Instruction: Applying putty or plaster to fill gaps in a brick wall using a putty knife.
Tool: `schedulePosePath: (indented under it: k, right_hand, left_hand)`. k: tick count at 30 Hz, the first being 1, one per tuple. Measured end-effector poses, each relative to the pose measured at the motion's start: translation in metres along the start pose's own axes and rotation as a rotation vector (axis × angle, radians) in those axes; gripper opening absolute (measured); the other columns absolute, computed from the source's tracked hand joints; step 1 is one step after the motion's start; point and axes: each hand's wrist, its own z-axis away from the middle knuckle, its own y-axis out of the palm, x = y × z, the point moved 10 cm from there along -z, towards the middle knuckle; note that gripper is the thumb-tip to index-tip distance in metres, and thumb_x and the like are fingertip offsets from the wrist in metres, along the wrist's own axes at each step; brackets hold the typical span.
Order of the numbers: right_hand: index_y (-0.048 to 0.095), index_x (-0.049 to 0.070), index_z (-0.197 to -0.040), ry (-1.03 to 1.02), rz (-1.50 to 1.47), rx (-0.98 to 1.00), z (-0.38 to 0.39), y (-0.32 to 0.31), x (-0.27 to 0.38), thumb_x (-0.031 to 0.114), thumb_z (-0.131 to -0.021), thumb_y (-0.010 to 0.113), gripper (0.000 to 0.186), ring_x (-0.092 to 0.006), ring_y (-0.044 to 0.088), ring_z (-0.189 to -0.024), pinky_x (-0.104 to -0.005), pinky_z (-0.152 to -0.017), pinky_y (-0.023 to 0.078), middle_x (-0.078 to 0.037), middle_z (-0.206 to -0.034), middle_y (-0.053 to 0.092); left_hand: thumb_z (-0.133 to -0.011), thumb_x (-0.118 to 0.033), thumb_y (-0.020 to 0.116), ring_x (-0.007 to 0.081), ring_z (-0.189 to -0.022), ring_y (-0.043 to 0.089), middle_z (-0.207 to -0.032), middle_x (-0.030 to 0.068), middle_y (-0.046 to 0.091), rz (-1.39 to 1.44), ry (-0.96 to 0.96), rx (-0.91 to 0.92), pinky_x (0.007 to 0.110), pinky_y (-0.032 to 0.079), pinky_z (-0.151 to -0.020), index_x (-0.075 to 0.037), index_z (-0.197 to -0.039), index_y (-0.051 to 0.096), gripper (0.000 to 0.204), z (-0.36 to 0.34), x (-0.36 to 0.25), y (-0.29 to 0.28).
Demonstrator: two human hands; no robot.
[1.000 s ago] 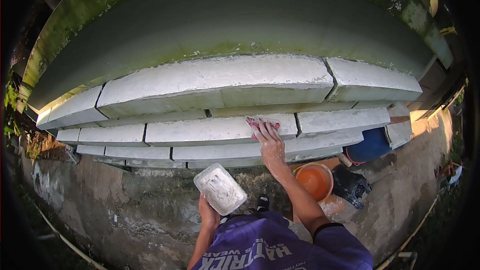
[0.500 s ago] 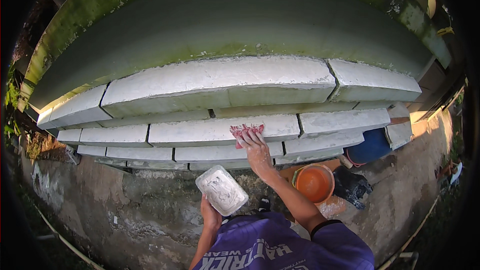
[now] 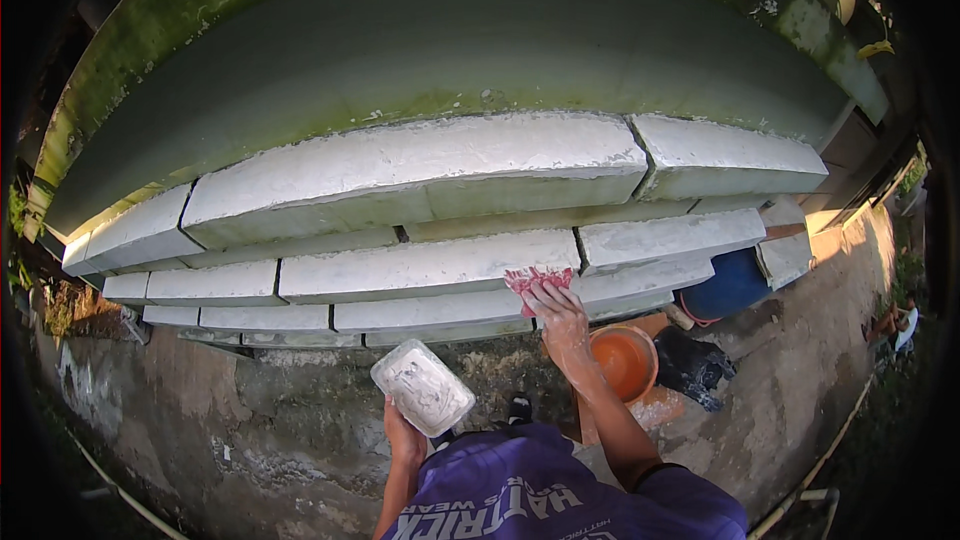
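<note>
My left hand [image 3: 404, 435] grips a white rectangular tub [image 3: 444, 372] by its near side, tilted so that the white paste smeared inside shows. My right hand [image 3: 565, 328] is closed on a crumpled red rag [image 3: 534, 282] streaked with white. The rag lies against the front edge of a long white-coated block [image 3: 430, 262] in the middle tier, near its right end. White smears mark the fingers of my right hand. What the rag covers is hidden.
More white blocks [image 3: 410, 155] run above and below, parted by dark gaps, under a green-stained wall [image 3: 480, 30]. An orange bucket [image 3: 645, 352], a crumpled black plastic sheet [image 3: 688, 365] and a blue container [image 3: 725, 290] stand low on the right. Stained concrete floor [image 3: 270, 420] lies below.
My right hand has moved the red rag to the right and slightly down along the block, toward its right end. The tub stays in my left hand; the view has shifted slightly.
</note>
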Motion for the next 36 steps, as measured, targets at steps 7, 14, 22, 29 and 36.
schedulePosePath:
  k: [7,14,22,29,36]
  right_hand:
    - [0.067,0.005,-0.122,-0.027,-0.051,-0.173,-0.038,-0.04,-0.026,-0.011,-0.069,0.058,0.056,-0.0318,0.057,-0.123,-0.0461,-0.106,0.042,-0.012,-0.128,0.065]
    - [0.065,0.005,-0.124,-0.008,-0.009,0.064,-0.011,0.002,-0.017,-0.01,-0.068,0.062,0.058,-0.0328,0.057,-0.123,-0.0454,-0.109,0.041,-0.014,-0.128,0.065]
    - [0.066,0.009,-0.126,-0.066,-0.107,0.017,-0.049,-0.004,0.004,-0.013,-0.068,0.061,0.062,-0.0359,0.053,-0.127,-0.0479,-0.113,0.038,-0.016,-0.135,0.059]
    - [0.066,0.008,-0.125,-0.05,0.015,0.177,-0.026,0.019,0.035,-0.009,-0.075,0.058,0.054,-0.0375,0.05,-0.131,-0.047,-0.114,0.037,-0.018,-0.138,0.057]
    - [0.07,0.007,-0.116,-0.007,-0.166,0.033,-0.072,-0.008,0.021,-0.013,-0.073,0.055,0.05,-0.0331,0.06,-0.121,-0.0448,-0.106,0.046,-0.014,-0.122,0.068]
  left_hand:
    - [-0.107,-0.043,0.028,0.0306,-0.137,0.046,-0.15,0.0131,0.043,0.02,0.009,-0.005,0.047,0.037,-0.115,-0.006,-0.15,0.032,0.057,-0.005,0.009,0.0]
    - [-0.107,-0.042,0.029,0.0301,-0.136,0.046,-0.15,0.0132,0.044,0.035,-0.006,-0.03,0.046,0.037,-0.115,-0.006,-0.15,0.033,0.056,0.001,0.007,0.012]
    - [-0.107,-0.042,0.029,0.0291,-0.137,0.044,-0.149,0.0134,0.045,0.037,-0.033,-0.013,0.045,0.034,-0.116,-0.005,-0.149,0.035,0.056,0.0,0.021,0.017]
    - [-0.108,-0.04,0.028,0.0291,-0.136,0.046,-0.147,0.0142,0.047,0.075,-0.002,-0.021,0.044,0.034,-0.116,-0.003,-0.148,0.036,0.055,0.0,0.022,-0.001]
    - [-0.108,-0.039,0.029,0.0287,-0.135,0.047,-0.146,0.0138,0.048,0.082,-0.007,-0.032,0.044,0.035,-0.115,-0.003,-0.147,0.037,0.054,0.007,0.015,-0.001]
